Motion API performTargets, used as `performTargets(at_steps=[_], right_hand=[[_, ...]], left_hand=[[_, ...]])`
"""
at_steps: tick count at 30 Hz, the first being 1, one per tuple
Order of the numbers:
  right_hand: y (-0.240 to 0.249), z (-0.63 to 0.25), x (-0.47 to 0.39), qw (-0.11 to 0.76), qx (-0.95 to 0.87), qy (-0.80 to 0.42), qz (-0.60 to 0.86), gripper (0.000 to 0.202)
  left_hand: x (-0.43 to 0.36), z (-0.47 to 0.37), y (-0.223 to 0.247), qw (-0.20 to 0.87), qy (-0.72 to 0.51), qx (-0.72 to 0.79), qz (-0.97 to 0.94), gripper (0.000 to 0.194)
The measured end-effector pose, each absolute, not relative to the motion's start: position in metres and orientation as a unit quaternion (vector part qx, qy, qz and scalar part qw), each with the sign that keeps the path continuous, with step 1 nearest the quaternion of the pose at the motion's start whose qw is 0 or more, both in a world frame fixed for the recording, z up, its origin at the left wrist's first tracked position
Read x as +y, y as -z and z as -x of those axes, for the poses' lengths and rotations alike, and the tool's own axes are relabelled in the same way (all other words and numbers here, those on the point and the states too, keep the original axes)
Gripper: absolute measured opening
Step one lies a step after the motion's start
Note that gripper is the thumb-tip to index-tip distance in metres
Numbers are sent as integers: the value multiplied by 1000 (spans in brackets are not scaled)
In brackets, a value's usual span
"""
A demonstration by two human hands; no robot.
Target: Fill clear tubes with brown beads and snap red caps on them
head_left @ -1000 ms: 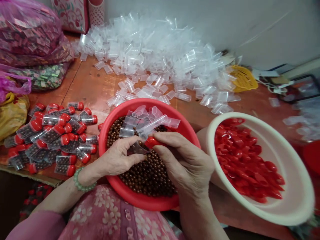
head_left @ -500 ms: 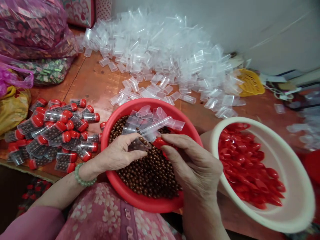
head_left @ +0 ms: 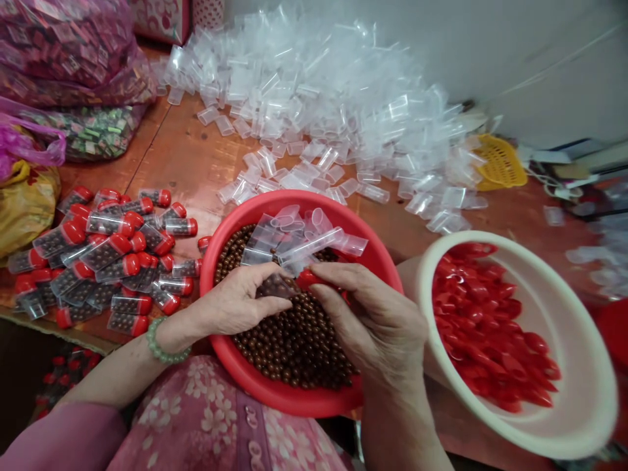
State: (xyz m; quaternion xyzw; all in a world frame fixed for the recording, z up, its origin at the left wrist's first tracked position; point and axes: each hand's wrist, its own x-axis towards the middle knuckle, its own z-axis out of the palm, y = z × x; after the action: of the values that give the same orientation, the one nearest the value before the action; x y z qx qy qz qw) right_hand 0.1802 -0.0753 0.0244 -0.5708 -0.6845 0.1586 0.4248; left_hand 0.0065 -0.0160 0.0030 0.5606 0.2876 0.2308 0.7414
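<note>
A: Resting near centre, the red basin (head_left: 289, 396) of brown beads (head_left: 294, 347) sits under both hands.
B: And the hands?
A: The left hand (head_left: 240, 304) pinches 1 bead-filled clear tube (head_left: 276, 286); the right hand (head_left: 377, 324) presses 1 red cap (head_left: 307, 278) to the tube's right end.

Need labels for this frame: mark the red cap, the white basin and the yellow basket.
red cap (head_left: 308, 279), head view, on its exposed end between the fingertips.
white basin (head_left: 579, 340), head view, on its bare inner wall.
yellow basket (head_left: 500, 167), head view, on its mesh.
</note>
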Motion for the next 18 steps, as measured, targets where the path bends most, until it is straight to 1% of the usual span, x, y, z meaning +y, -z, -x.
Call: performTargets(at_steps=[4,8,14,18], right_hand=[[-20,-195,-87,417,-661,-174,599,24],[-23,-191,-82,441,-642,-163,606,26],[-31,-171,-65,419,-702,-167,551,23],[-23,-181,-76,433,-659,-176,590,26]], left_hand=[[-15,-7,-5,750,-228,316,-534,12],[-14,-7,-4,740,-220,312,-554,11],[-15,-7,-3,746,-242,299,-543,12],[-14,-7,-5,751,-250,318,-522,11]])
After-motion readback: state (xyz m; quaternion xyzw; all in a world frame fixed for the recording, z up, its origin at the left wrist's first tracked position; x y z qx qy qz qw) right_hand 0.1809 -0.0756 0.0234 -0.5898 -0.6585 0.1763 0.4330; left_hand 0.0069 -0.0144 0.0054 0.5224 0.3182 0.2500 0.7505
